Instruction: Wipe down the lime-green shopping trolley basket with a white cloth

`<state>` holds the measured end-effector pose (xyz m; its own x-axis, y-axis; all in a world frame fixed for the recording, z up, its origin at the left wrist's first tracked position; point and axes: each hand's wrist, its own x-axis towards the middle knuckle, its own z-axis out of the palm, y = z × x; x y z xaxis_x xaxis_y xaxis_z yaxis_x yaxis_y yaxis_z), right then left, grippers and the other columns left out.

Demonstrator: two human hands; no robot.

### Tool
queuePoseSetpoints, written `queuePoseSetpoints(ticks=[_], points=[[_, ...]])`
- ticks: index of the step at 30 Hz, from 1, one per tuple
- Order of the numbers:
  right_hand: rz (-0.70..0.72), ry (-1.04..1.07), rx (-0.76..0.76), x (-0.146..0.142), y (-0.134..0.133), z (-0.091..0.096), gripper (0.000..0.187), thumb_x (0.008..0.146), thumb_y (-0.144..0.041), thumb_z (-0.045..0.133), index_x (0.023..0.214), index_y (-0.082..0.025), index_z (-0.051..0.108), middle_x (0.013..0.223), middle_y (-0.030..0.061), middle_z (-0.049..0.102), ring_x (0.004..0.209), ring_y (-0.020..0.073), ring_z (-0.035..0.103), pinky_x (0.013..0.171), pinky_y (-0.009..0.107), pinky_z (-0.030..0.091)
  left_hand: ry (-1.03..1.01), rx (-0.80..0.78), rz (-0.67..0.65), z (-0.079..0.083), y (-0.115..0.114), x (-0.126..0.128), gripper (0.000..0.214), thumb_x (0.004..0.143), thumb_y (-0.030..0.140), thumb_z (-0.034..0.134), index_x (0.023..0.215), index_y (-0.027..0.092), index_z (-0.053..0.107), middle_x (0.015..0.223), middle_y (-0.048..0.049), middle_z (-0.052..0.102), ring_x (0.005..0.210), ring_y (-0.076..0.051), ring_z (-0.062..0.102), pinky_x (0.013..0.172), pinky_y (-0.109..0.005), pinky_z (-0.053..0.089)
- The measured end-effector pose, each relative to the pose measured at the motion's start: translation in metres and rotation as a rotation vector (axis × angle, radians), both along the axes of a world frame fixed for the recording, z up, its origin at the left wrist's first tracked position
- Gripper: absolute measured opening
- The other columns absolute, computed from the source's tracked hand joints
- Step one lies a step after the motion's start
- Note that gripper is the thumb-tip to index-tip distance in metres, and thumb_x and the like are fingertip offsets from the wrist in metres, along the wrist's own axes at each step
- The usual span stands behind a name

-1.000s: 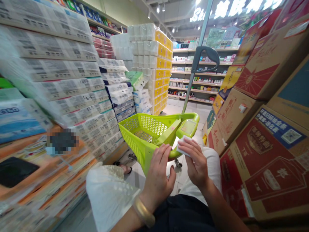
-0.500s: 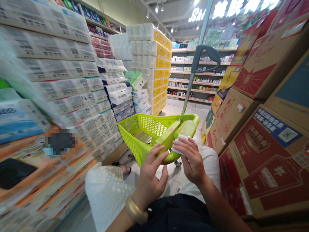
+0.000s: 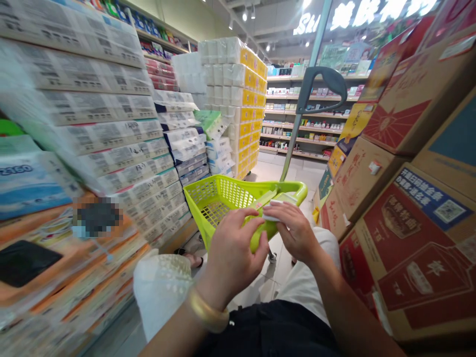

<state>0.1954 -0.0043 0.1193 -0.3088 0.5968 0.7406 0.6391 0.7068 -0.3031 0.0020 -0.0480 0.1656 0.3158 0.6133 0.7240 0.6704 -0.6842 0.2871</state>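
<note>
A lime-green rolling shopping basket (image 3: 198,210) stands in front of my knees, with perforated walls and a grey pull handle (image 3: 303,91) raised on a metal pole. My right hand (image 3: 293,229) presses a folded white cloth (image 3: 270,216) against the basket's near right end, fingers laid over it; it may be a tissue. Close beside it, my left hand (image 3: 238,248) is at the near rim, fingers bent and thumb apart from them. Whether those fingers touch the rim is unclear. A flat green bar (image 3: 262,200) lies along the basket's handle end, partly hidden by my hands.
Wrapped paper packs (image 3: 122,134) are stacked high on the left, with a dark phone-like slab (image 3: 28,263) on a lower orange stack. Cartons (image 3: 412,223) tower at my right. Yellow-and-white paper rolls (image 3: 241,114) and stocked shelves (image 3: 286,114) stand beyond the basket.
My left hand has risen, its fingers more bent. The right hand and white cloth have shifted slightly left and up along the basket's end. The view has shifted a little.
</note>
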Motion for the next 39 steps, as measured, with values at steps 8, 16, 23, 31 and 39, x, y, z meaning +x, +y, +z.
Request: queuePoseSetpoints(ticks=[8,16,23,31,39], points=[[0.038,-0.024,-0.072,-0.009,0.025,0.015,0.038,0.085,-0.007,0.043,0.104,-0.023,0.072,0.109,0.0045,0.075,0.111,0.0206,0.065,0.102,0.041,0.046,0.377,-0.249,0.228,0.002,0.016,0.017,0.026,0.087,0.038,0.054,0.098,0.015,0.059,0.096,-0.0105,0.065,0.093,-0.027,0.061,0.081,-0.041,0.049],[-0.049,-0.224,-0.304,-0.018,0.057,0.042,0.037,0.08,-0.005,0.045,0.089,-0.021,0.076,0.094,0.003,0.077,0.089,0.0195,0.07,0.085,0.032,0.053,0.554,-0.281,0.275,0.0,0.01,0.012,0.033,0.086,0.047,0.055,0.087,0.015,0.062,0.084,-0.0132,0.069,0.084,-0.03,0.066,0.08,-0.044,0.048],[0.193,-0.424,-0.465,-0.032,0.069,0.062,0.038,0.078,-0.003,0.046,0.084,-0.024,0.077,0.089,-0.003,0.076,0.082,0.0143,0.068,0.078,0.024,0.052,0.595,-0.319,0.279,0.003,0.009,0.01,0.03,0.088,0.042,0.053,0.092,0.013,0.062,0.085,-0.0139,0.068,0.087,-0.031,0.066,0.078,-0.043,0.048],[0.208,-0.334,-0.485,-0.022,0.072,0.068,0.042,0.075,-0.003,0.045,0.085,-0.027,0.078,0.087,-0.0059,0.077,0.075,0.0123,0.069,0.074,0.021,0.053,0.578,-0.287,0.278,0.002,0.007,0.008,0.027,0.088,0.04,0.054,0.088,0.014,0.062,0.083,-0.0136,0.068,0.085,-0.031,0.066,0.078,-0.043,0.049],[0.016,-0.04,-0.274,-0.005,0.045,0.031,0.04,0.084,-0.008,0.042,0.099,-0.025,0.075,0.107,0.0022,0.075,0.112,0.0226,0.066,0.106,0.048,0.046,0.56,-0.275,0.235,0.002,0.008,0.005,0.026,0.087,0.04,0.056,0.085,0.015,0.062,0.082,-0.0137,0.068,0.086,-0.032,0.065,0.079,-0.044,0.049]])
